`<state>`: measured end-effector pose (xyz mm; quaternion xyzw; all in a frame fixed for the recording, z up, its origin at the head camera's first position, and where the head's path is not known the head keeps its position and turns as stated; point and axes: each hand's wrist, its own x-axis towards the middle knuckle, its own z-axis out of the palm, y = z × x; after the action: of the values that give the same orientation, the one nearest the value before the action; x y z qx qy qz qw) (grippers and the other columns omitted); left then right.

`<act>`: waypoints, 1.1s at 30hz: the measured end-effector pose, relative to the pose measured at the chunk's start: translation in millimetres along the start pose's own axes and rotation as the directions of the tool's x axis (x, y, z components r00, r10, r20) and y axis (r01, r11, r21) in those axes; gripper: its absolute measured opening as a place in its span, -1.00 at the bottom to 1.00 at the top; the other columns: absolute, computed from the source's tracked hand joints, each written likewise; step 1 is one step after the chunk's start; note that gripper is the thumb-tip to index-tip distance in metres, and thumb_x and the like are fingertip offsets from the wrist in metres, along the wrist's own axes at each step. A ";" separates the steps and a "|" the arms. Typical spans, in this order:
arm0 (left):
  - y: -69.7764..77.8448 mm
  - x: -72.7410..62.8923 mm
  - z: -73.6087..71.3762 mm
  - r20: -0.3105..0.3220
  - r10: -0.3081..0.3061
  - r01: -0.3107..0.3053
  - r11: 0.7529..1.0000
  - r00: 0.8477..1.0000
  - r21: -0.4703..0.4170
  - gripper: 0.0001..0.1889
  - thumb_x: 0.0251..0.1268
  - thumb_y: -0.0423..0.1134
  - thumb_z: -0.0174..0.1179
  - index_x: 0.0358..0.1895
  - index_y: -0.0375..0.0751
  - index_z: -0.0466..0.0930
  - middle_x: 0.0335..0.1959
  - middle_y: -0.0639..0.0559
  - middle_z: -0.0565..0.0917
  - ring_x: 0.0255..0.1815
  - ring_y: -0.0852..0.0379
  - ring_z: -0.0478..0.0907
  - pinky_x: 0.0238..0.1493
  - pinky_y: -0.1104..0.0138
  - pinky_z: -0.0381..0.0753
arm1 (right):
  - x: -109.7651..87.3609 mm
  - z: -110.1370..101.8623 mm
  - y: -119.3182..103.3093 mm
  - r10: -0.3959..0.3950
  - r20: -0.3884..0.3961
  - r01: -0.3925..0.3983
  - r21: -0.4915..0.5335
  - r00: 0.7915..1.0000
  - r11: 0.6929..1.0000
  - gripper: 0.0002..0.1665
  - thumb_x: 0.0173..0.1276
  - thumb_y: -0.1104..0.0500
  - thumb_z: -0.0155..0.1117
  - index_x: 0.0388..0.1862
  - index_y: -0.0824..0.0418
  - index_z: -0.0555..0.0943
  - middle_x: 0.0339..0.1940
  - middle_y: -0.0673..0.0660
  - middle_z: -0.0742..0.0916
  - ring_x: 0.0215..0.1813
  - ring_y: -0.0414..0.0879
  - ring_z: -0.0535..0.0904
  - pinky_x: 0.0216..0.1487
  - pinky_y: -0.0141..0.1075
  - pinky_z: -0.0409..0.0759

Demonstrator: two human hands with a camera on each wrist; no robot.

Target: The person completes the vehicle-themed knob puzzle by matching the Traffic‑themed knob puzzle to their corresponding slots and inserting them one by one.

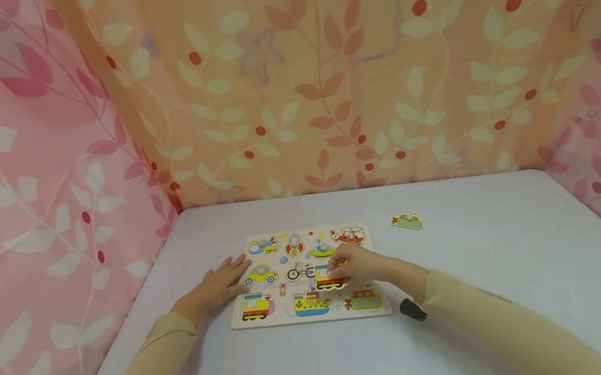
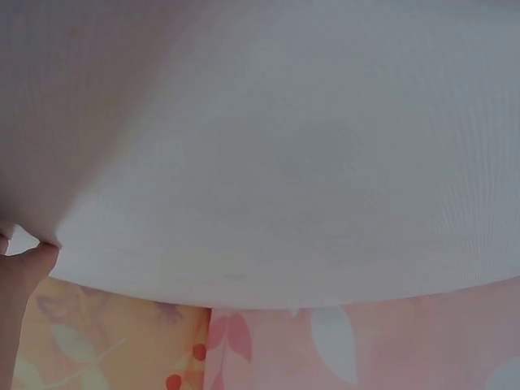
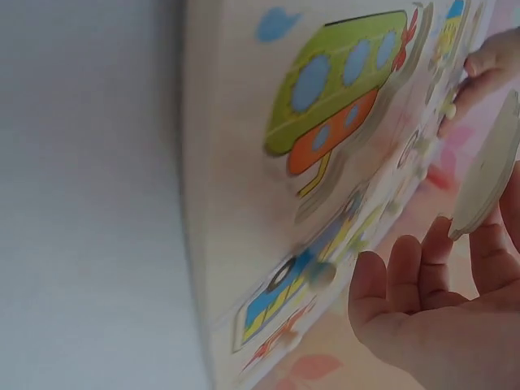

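Note:
My right hand [image 1: 361, 262] pinches a red, yellow and blue train puzzle piece [image 1: 324, 277] above the wooden puzzle board [image 1: 343, 314]. In the right wrist view the train piece [image 3: 487, 175] is edge-on between the fingers, its pale wooden side showing. At the board's left edge, my left hand [image 1: 217, 288] rests with its fingers extended. A printed train picture [image 1: 256, 307] shows at the board's lower left. The submarine picture [image 1: 363, 298] lies at lower right, and a ship [image 1: 311, 303] sits between them. Only some fingers of the left hand [image 2: 26, 268] enter the left wrist view.
A loose submarine piece [image 1: 407, 221] lies on the white table [image 1: 485, 241], right of the board. A small black object [image 1: 413, 310] is beside the right sleeve. Car [image 1: 260, 274], bicycle [image 1: 300, 270] and several other vehicles fill the board. Patterned curtains [image 1: 288, 77] enclose the table.

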<state>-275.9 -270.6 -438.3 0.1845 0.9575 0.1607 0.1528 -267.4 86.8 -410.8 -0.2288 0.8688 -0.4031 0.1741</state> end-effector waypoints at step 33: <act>-6.6 2.7 -1.2 0.010 -0.004 0.004 1.000 1.000 -0.006 -0.17 0.37 0.25 0.02 0.55 -0.11 0.02 0.58 -0.09 -0.05 0.55 -0.27 -0.27 0.35 -0.34 -0.29 | 43.8 83.9 -59.7 -0.003 0.105 0.001 0.020 0.994 1.000 -0.84 0.31 0.22 0.35 -0.48 0.17 0.67 -0.57 -0.03 0.62 -0.46 -0.22 0.46 -0.38 -0.43 0.40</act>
<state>-280.7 -275.6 -440.2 0.1829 0.9566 0.1623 0.1583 -247.8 -22.9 -420.9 -0.2488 0.8542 -0.3992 0.2214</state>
